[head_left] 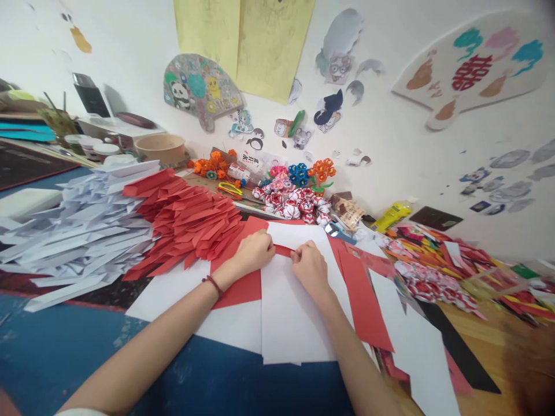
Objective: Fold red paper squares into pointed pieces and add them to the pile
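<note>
A narrow strip of red paper stretches between my two hands, above a stack of white paper sheets. My left hand, with a dark red bracelet at the wrist, is closed on the strip's left end. At its right end my right hand is closed too, fingers curled in a pinch. Whether the strip is a separate piece or a folded edge, I cannot tell. A red sheet lies under my left forearm, and a long red strip lies right of the stack.
Left of my hands are piles of folded white paper pieces and folded red pieces. Behind stand red-and-white paper flowers, yellow-handled scissors and a round tan bowl. Colourful paper scraps cover the right side.
</note>
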Motion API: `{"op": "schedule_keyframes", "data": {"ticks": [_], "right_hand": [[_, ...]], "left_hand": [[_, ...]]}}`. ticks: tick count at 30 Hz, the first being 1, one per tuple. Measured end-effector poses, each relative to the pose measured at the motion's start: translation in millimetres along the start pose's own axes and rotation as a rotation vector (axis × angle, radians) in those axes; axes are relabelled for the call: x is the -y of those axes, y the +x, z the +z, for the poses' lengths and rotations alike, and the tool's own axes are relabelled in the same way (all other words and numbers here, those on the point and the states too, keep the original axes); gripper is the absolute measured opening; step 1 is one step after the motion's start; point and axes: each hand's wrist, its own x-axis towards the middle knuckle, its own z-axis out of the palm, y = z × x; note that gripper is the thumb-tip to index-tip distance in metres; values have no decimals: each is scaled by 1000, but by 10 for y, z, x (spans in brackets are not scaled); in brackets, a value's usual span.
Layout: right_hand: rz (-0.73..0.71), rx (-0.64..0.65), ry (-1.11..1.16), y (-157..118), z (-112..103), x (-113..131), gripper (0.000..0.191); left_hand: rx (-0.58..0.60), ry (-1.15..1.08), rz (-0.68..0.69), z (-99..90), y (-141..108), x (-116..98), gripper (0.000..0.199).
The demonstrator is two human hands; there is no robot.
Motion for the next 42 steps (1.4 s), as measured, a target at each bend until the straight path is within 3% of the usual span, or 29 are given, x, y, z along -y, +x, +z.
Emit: {"op": "schedule_keyframes", "data": {"ticks": [8,14,19,24,33,42], "right_hand": [[2,-41,75,35,47,-78,12],[-15,-40,200,73,64,-170,11],[-21,-33,229,70,38,-187,9],[-28,-18,237,71,26,-221,8],[-13,-31,250,73,28,-219,10],[11,-50,264,42,15,-204,16]], "left_hand": [[-82,-56,38,7,-63,23,12],[-132,34,393,5,-72,33,31],[-76,150,582,-47,-11,151,30],[-49,168,602,-164,58,305,30],[-36,86,535,-249,45,387,32],[-201,98,499,-168,25,156,34]]}}
